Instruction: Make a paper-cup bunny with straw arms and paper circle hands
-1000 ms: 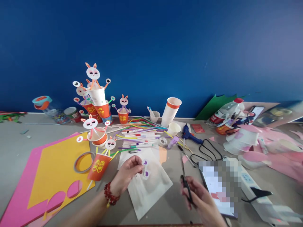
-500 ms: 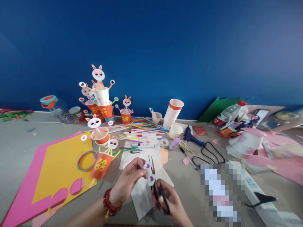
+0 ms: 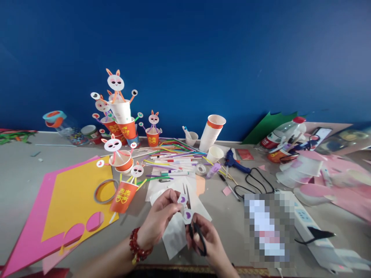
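Observation:
My left hand (image 3: 162, 216) pinches a small white paper cutout (image 3: 187, 216) marked with purple hearts, one heart on each of its two rounded parts. In my right hand (image 3: 207, 235) is a pair of scissors (image 3: 199, 236) with black handles, the blades pointing up and away from me. The blades lie right beside the cutout, partly behind it, and I cannot tell whether they touch the paper. Under both hands lie white paper sheets (image 3: 174, 237). Left of my left hand, an orange paper cup (image 3: 124, 197) with a rabbit face leans over.
More rabbit cups (image 3: 126, 130) stand stacked at the back left. Pipe cleaners (image 3: 174, 148) and markers (image 3: 176, 173) lie across the middle. A blue glue gun (image 3: 236, 164) with a black cord and a power strip (image 3: 304, 220) are to the right. Yellow card (image 3: 78, 197) lies left.
The view has tilted and shifted slightly. Both hands keep their hold on the cutout and the scissors, with the paper turned a little between them.

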Demonstrator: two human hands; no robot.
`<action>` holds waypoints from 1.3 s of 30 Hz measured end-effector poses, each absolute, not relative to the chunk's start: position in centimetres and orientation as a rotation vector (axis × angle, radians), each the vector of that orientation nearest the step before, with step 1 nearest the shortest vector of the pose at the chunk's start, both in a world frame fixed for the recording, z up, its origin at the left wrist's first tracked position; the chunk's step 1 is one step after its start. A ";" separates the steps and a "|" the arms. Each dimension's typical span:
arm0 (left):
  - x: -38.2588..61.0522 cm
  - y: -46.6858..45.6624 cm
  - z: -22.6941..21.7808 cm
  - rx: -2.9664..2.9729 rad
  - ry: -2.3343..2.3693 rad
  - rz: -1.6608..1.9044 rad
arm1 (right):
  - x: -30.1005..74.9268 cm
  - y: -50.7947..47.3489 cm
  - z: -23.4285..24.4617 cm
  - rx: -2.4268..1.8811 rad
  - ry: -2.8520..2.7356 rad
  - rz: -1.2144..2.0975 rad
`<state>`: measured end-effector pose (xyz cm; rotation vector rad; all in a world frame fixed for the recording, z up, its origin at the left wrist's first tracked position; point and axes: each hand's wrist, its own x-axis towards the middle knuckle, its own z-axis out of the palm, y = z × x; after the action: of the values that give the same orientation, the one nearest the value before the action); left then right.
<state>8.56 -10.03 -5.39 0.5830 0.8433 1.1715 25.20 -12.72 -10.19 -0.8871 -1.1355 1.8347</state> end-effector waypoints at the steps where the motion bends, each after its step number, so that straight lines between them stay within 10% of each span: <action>1: 8.6 -10.1 -5.4 0.583 0.845 1.173 | 25.2 -12.7 -10.1 -0.883 -1.136 1.836; 39: 8.7 -10.0 -5.5 0.536 0.847 1.158 | 25.0 -12.5 -10.7 -0.869 -1.107 1.831</action>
<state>8.74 -10.03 -5.47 0.5358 0.8469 1.1584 25.04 -12.51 -10.68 -0.8693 -1.1065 1.8312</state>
